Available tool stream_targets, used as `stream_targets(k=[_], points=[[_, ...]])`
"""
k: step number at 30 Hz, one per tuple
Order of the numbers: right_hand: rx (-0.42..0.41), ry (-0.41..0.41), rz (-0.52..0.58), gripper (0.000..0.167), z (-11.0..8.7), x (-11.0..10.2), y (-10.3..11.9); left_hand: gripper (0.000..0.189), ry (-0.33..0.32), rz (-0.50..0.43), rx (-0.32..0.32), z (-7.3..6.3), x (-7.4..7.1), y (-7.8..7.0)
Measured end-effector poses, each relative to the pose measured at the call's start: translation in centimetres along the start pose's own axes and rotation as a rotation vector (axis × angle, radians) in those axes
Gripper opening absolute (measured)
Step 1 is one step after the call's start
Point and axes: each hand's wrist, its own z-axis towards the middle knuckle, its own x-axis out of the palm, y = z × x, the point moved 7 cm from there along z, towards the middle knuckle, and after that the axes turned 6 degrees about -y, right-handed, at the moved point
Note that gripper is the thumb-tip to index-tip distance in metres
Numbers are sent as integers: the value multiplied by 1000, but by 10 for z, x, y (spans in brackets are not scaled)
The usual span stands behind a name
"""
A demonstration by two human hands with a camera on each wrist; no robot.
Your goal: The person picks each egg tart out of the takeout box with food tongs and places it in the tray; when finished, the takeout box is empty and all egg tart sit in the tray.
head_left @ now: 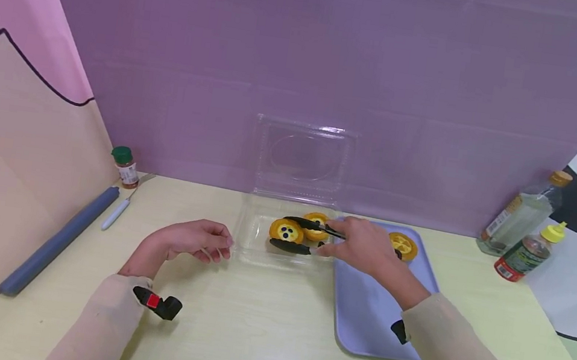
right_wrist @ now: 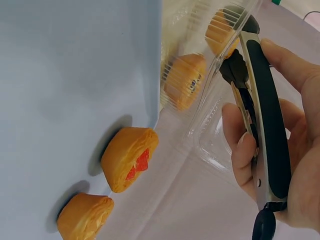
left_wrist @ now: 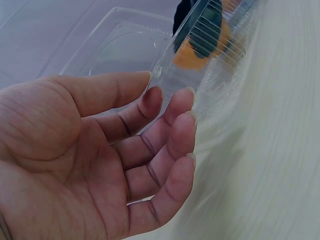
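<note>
My right hand (head_left: 367,246) grips black-and-silver tongs (right_wrist: 270,125), whose black tips stand on either side of an egg tart (head_left: 286,231) topped with dark berries. That tart is inside a clear plastic container (head_left: 253,239), with its lid (head_left: 302,160) raised at the back. Beside it sits a second berry-topped tart (right_wrist: 186,82). My left hand (head_left: 198,240) is at the container's left side, fingers loosely bent and palm bare; in the left wrist view its thumb and index fingertips are right at the rim.
Right of the container lies a lavender tray (head_left: 369,318), bearing a tart with red fruit (right_wrist: 130,160) and another tart (head_left: 404,246). A tall bottle (head_left: 521,217) and a yellow-capped bottle (head_left: 527,254) stand back right. Left are a green-capped jar (head_left: 127,168), a fork (head_left: 117,212) and a blue roll (head_left: 61,241).
</note>
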Motion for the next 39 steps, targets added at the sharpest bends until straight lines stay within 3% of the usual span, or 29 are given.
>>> stream_targets(k=[8,16,30,39], points=[[30,-34,46,69,-14,-8,-12,32,-9,0,-12,1,2,4],[140,-79,162,72,-38,-24,-33,31,-1,4,2,1,3,1],[179,-214,109,72,-94,-49,-68,32,-6,16,-2,-1,1,1],[239,-215,98,79,-130,-52,-86,32,-17,8,-1,0,0,0]])
